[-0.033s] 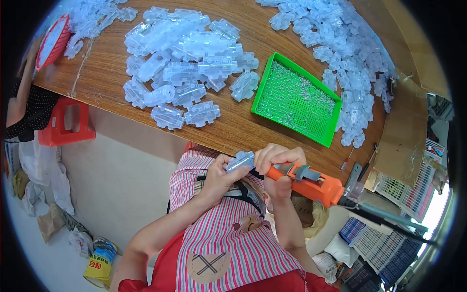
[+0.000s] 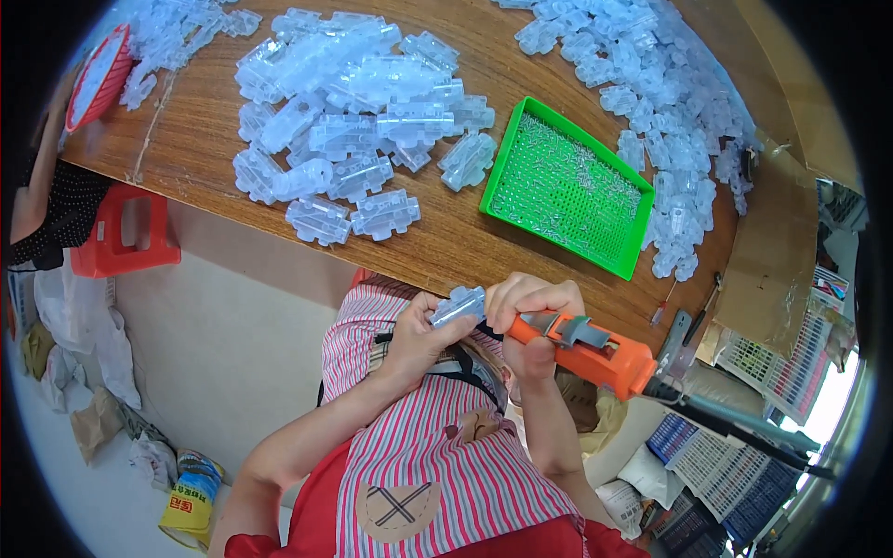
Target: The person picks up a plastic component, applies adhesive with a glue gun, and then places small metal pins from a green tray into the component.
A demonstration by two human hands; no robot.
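My left hand (image 2: 409,344) is closed around a clear plastic housing part (image 2: 460,305) at the table's near edge, above my lap. In my right hand (image 2: 532,312) is an orange power screwdriver (image 2: 609,361), its front end pointing left toward that part. My right fingers wrap over the tool's front and reach the part's right end, so the tip is hidden. Beyond my hands a green tray (image 2: 503,160) holds many small metal screws (image 2: 549,186). A pile of similar clear parts (image 2: 363,121) lies on the table to its left.
More clear parts (image 2: 679,167) are heaped at the right, by a cardboard sheet (image 2: 767,251). A cable (image 2: 735,423) trails right from the screwdriver. At far left are a red basket (image 2: 100,79), another person's arm (image 2: 37,186) and a red stool (image 2: 121,232).
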